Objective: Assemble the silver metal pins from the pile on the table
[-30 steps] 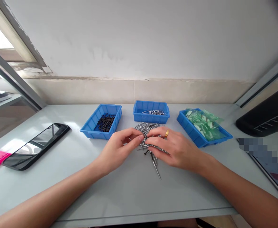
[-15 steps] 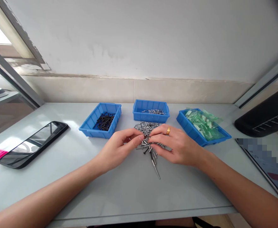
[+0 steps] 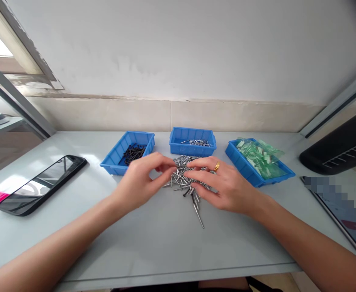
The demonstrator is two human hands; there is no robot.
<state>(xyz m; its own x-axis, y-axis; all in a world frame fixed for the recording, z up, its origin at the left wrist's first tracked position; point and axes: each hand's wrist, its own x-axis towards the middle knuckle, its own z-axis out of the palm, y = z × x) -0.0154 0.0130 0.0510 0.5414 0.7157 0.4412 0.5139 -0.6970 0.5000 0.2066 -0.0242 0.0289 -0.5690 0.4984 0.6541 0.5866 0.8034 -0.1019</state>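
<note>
I record dark screws (image 3: pixel 134 154) in the left blue tray (image 3: pixel 114 169) and silver pins (image 3: pixel 199 142) in the middle blue tray (image 3: pixel 191 150); a loose pile (image 3: pixel 180 179) is left on the worktop (image 3: pixel 153 251), between far and near edges. My right hand (image 3: pixel 226 184) spreads its fingers, tips at the pile. My left hand's (image 3: pixel 141 175) thumb and forefinger nearly meet; I cannot tell whether they grip anything.

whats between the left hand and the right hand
In the head view, a loose pile of silver rivets lies between the left hand and the right hand, partly hidden under the right fingers.
</note>
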